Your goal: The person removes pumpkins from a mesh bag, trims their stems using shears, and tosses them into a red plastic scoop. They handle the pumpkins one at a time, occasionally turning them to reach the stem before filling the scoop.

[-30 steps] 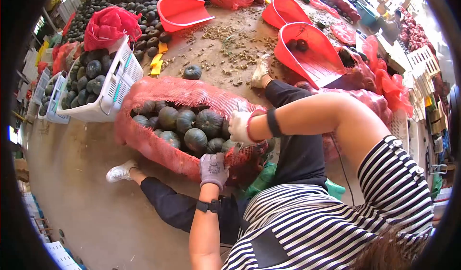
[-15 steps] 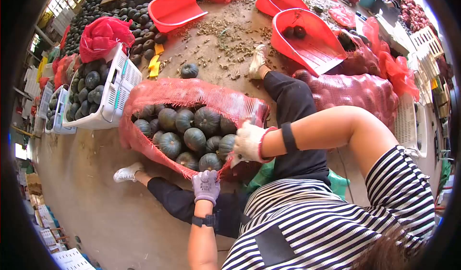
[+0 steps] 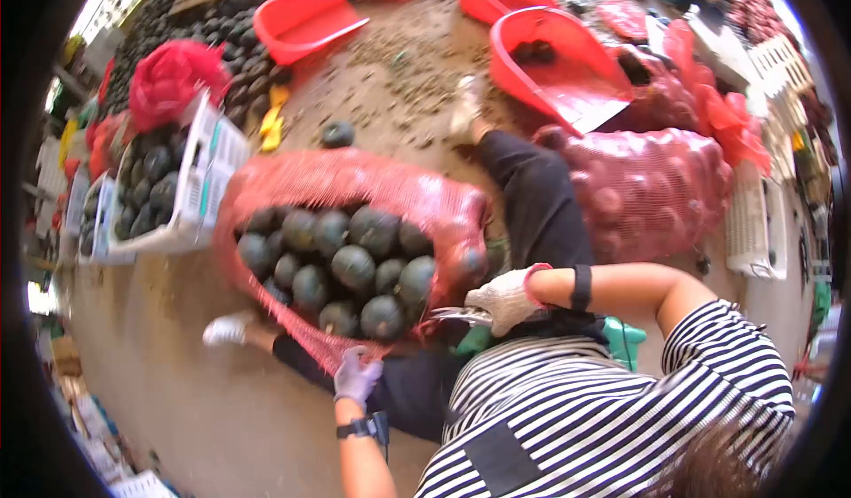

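Observation:
An open red mesh sack (image 3: 355, 179) lies on the floor between my legs, full of dark green squashes (image 3: 353, 266). My left hand (image 3: 356, 376), in a grey-purple glove, grips the sack's near rim at the bottom. My right hand (image 3: 507, 299), in a white glove with a red cuff, sits just right of the sack's mouth, above my lap. It is closed on a thin metal tool (image 3: 454, 315) that points left toward the mesh; what kind of tool it is I cannot make out.
A white crate (image 3: 211, 172) of squashes stands to the left, under a red net bundle (image 3: 168, 77). A filled red sack (image 3: 660, 188) lies to the right. Red scoops (image 3: 306, 19) (image 3: 558, 68), one loose squash (image 3: 338, 134) and a squash pile (image 3: 222, 28) lie beyond. Debris litters the floor.
My left hand has pulled the sack's rim down and toward me. My right hand came off the sack's top edge and dropped to the right, near my lap. The view tilted.

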The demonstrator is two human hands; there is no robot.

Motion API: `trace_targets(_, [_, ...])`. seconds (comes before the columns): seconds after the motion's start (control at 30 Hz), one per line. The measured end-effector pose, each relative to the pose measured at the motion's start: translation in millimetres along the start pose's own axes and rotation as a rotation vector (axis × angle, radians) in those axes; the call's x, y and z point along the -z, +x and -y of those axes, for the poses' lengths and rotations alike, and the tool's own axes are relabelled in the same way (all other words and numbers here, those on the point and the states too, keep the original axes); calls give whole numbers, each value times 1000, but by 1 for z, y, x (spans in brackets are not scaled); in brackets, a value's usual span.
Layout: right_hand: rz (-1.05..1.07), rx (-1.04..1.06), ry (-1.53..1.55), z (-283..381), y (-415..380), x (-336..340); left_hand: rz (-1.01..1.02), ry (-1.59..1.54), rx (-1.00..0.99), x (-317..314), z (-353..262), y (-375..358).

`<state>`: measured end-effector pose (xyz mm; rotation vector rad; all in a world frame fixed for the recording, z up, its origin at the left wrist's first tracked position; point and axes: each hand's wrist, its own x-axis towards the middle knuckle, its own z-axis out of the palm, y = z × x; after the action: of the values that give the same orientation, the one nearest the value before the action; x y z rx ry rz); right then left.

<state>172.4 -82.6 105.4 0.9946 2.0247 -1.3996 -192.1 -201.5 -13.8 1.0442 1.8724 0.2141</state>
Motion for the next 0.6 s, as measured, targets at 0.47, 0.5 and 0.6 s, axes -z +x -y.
trace_targets(0.47, [-1409,415,2215,-254,-95,96,-390,412,-174,-73,-64,63])
trace_targets(0.5, [-1440,484,2138,-307,-83,99,-488,493,-322,-75,-57,62])
trace_targets(0.6, [-1706,-170,1438,-371,-54,129,-346,455,-194,-73,-41,76])
